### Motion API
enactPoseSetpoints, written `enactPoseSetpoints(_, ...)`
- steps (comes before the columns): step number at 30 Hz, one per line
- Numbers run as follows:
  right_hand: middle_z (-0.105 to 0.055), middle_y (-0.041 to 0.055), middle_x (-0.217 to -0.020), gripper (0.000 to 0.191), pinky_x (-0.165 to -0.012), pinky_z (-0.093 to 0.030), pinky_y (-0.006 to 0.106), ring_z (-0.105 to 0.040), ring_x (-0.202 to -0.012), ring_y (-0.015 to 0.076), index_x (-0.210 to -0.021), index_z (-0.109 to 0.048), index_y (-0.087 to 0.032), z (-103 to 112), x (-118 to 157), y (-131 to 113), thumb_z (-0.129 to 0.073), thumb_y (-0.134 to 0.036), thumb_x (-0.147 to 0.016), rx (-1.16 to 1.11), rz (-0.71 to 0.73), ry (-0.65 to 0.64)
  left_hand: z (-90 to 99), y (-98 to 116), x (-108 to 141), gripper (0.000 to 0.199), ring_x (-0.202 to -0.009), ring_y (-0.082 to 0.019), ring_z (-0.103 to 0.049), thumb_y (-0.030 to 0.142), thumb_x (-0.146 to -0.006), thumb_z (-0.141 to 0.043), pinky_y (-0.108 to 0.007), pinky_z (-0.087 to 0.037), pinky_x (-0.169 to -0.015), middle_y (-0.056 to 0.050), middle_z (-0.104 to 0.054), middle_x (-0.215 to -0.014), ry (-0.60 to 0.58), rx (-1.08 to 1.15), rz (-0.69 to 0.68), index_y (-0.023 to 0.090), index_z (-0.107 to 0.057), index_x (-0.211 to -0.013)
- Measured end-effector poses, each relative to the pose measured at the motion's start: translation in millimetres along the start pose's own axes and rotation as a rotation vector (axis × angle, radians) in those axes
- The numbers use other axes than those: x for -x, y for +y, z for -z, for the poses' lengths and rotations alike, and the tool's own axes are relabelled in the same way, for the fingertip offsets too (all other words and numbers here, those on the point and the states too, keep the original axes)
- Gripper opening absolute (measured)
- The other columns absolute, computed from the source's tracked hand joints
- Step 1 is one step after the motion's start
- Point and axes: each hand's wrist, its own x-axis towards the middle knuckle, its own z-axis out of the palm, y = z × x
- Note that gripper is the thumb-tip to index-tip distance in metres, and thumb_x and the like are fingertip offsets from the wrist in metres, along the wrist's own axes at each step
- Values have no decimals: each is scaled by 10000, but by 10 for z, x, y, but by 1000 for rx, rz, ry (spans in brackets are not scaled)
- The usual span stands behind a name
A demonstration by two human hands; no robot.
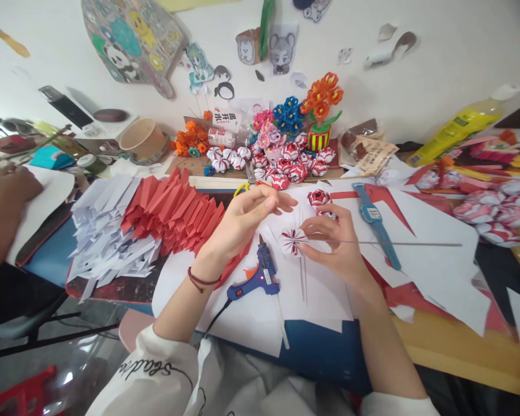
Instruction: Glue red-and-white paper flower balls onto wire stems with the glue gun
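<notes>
My right hand (335,242) pinches a red-and-white folded paper flower (293,241) between thumb and fingers. A thin stick (416,244) runs from the flower past that hand to the right. My left hand (253,214) hovers just up and left of the flower, its fingers loosely bent and apart, with nothing visible in them. Below it, a blue hot glue gun (260,277) lies on white paper with a glue stick (282,323) jutting from its back. More thin sticks (304,283) lie under the held flower. Another red-and-white paper flower (319,198) sits behind my right hand.
Piles of white strips (112,225) and red strips (173,211) lie to the left. Finished paper flowers (286,167) cluster at the back beside a striped flowerpot (319,137). A blue watch (375,222) rests at right. Another person's hand (15,185) is far left.
</notes>
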Motion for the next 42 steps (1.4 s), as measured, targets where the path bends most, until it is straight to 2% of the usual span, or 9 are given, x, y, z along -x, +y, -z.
enactPoseSetpoints(2, -704, -24, -1025, 682, -843, -629, 361, -714, -888, 171, -1288, -419, -357, -1, 3, -10, -844, -250, -766, 1, 1, 3, 11, 33, 2, 228, -794, -156, -661, 423, -975, -655, -290, -523, -789, -30, -700, -866, 45, 35, -14, 208, -617, -910)
enactPoseSetpoints(4, -700, -27, -1033, 679, -852, -627, 364, -714, -891, 169, -1291, -421, -360, -5, 6, -21, -841, -245, -769, -7, 11, 2, 31, 78, 8, 217, -690, -134, -611, 412, -964, -673, -255, -488, -683, -7, -669, -783, 52, -153, -44, 205, -646, -906)
enactPoseSetpoints(8, -702, -21, -1035, 686, -877, -617, 382, -714, -904, 178, -1305, -426, -358, -15, 13, -29, -839, -231, -773, 3, 41, 14, 56, 117, 14, 145, -753, -144, -592, 320, -953, -696, -258, -441, -691, -37, -705, -871, -146, -769, -91, 184, -737, -921)
enactPoseSetpoints(12, -704, -12, -1029, 684, -883, -616, 410, -713, -922, 199, -1310, -432, -361, -18, 13, -18, -842, -251, -774, 55, 50, 14, 61, 33, -39, 104, -801, -163, -605, 279, -947, -702, -281, -444, -764, -28, -702, -870, -309, -955, -87, 190, -752, -928)
enactPoseSetpoints(16, -701, -9, -1044, 674, -869, -616, 413, -713, -911, 199, -1308, -437, -363, -14, 13, -9, -836, -243, -779, 52, 65, -11, 70, -11, -119, 129, -810, -168, -613, 299, -964, -677, -286, -446, -784, -25, -697, -864, -397, -944, -98, 195, -746, -932)
enactPoseSetpoints(22, -689, -11, -1047, 673, -858, -614, 393, -708, -909, 191, -1314, -447, -377, 0, 18, 12, -832, -233, -781, 58, 68, -20, 90, 54, -176, 167, -815, -162, -604, 247, -1007, -588, -274, -466, -768, -53, -687, -914, -500, -780, -58, 180, -737, -974)
enactPoseSetpoints(30, -681, -15, -1039, 667, -876, -622, 418, -707, -944, 200, -1325, -444, -384, -1, 18, -8, -821, -244, -794, 51, 67, -22, 146, 39, -191, 136, -924, -176, -640, 258, -998, -628, -280, -482, -839, -73, -716, -997, -617, -654, -50, 206, -748, -1035)
enactPoseSetpoints(35, -693, -10, -1057, 673, -872, -616, 415, -710, -919, 196, -1320, -445, -375, 5, 22, -12, -831, -241, -786, 41, 53, -26, 147, 3, -185, 164, -872, -181, -627, 321, -975, -666, -294, -479, -810, -78, -708, -935, -564, -639, -66, 187, -745, -924)
enactPoseSetpoints(42, -704, -15, -1040, 675, -874, -609, 371, -715, -916, 180, -1306, -443, -350, 17, 14, -5, -851, -248, -778, -5, 37, 0, 190, -2, -131, 297, -742, -152, -541, 444, -953, -688, -288, -428, -711, -52, -685, -841, -348, -527, -60, 163, -701, -861)
